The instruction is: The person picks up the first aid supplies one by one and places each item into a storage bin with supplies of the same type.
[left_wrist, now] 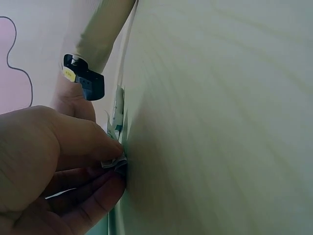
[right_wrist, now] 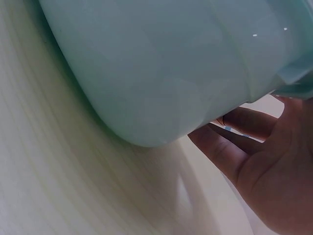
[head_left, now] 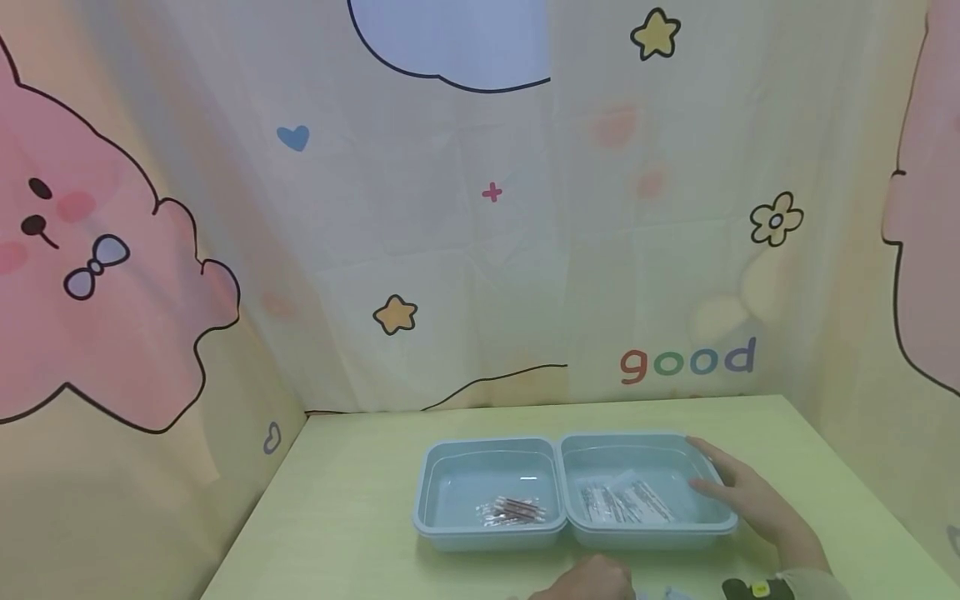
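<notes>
Two pale blue plastic trays stand side by side in the head view. Thin cotton swabs (head_left: 517,510) in clear wrapping lie in the left tray (head_left: 450,543); flat printed packets (head_left: 626,502) lie in the right tray (head_left: 637,540). My right hand (head_left: 753,496) grips the right tray at its right end, thumb over the rim; the right wrist view shows fingers (right_wrist: 222,149) against the tray's outer wall. At the bottom edge, in front of the trays, is my left hand (head_left: 588,581). It pinches a small crumpled whitish piece (left_wrist: 115,163) close to the tabletop, mostly hidden by the fingers.
Small pale blue-and-white pieces (head_left: 677,594) lie on the light wood-grain table (head_left: 337,500) right of my left hand. A printed cloth (head_left: 480,275) hangs behind the table and along both sides. The right wrist carries a black camera (left_wrist: 90,83).
</notes>
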